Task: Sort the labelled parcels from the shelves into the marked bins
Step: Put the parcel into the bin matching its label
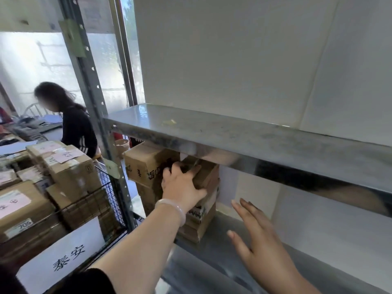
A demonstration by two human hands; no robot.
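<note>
A stack of several brown cardboard parcels stands at the left end of the lower metal shelf, under the upper shelf board. My left hand grips the top parcel of that stack, fingers curled over its near corner. Beside it sits a larger box with black writing. My right hand hovers over the shelf to the right of the stack, fingers straight and spread, holding nothing.
A wire-mesh bin with a white sign stands at the left, full of labelled cardboard boxes. A shelf upright rises between bin and shelf. A person in black stands at a desk behind.
</note>
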